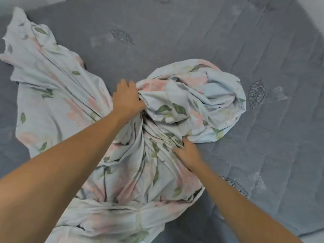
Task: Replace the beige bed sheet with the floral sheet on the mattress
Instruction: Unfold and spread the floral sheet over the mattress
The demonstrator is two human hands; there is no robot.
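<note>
Grey quilted fabric covers the mattress (192,32) from edge to edge, stitched in straight lines and scattered with darker embroidered leaf shapes (256,94). On top of it lies the floral sheet (70,95) — pale blue-white cloth printed with soft pink blossoms and green leaves, heavily crumpled and not spread out. One broad part fans away to the upper left, its ragged edge reaching toward the mattress side; another part is bunched into a rounded puffy mound at centre right; a third mass of folds runs down toward the bottom of the view, close to the person. All three parts meet in a twisted, gathered knot of creases near the middle. The left hand (127,99) sits at that gathering, knuckles up, fingers curled into the cloth at the base of the rounded mound, gripping a bunch of it. The right hand (188,152) is lower and to the right, fingers bent and dug into the tight pleats just below the mound — it pinches a fold of the sheet there. Both bare forearms reach in from the bottom corners of the view, the left one lying across the sheet's lower folds.
</note>
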